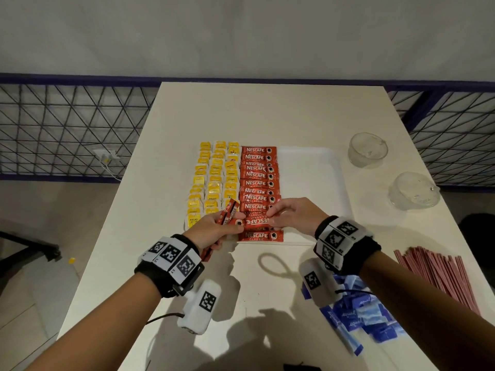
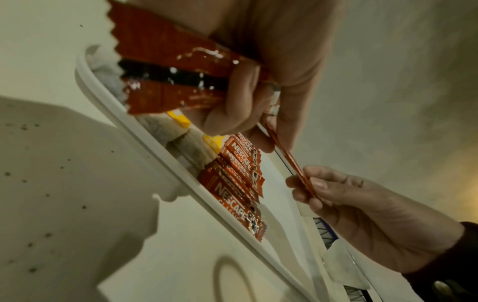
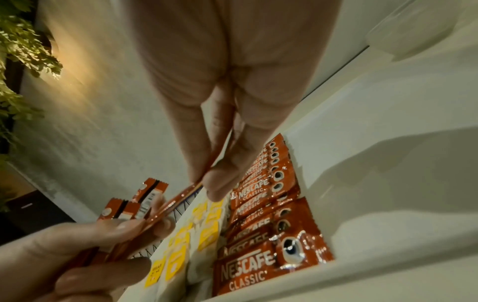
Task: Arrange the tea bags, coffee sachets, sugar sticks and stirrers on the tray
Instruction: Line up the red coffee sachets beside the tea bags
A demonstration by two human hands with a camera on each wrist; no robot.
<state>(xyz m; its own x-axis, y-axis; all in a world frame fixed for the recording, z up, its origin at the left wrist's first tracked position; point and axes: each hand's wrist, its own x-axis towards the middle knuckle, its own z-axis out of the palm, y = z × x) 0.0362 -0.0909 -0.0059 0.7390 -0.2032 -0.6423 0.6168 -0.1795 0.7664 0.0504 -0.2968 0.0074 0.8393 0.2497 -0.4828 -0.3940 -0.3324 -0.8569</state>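
From the head camera, a white tray (image 1: 308, 167) sits on a pale table (image 1: 267, 111), its left part filled with three columns of yellow-tagged tea bags (image 1: 214, 180) and, beside them, a column of red coffee sachets (image 1: 258, 188). The left hand (image 1: 217, 230) grips a small bundle of sachets (image 1: 229, 211) above the tray's near left corner, while the right hand (image 1: 293, 214) pinches one end of a single sachet (image 1: 255, 221) whose other end lies at the left hand's fingers, just above the column. Blue sugar sticks (image 1: 359, 314) lie heaped near the right forearm, red stirrers (image 1: 439, 274) beside them, and two glass cups (image 1: 368, 149) stand right of the tray. The left wrist view shows the left hand's fingers (image 2: 232, 102) curled round the bundle, and the right hand's fingertips (image 2: 318, 183) clamped on the single sachet's edge. The right wrist view shows thumb and forefinger closed on that sachet above the laid column.
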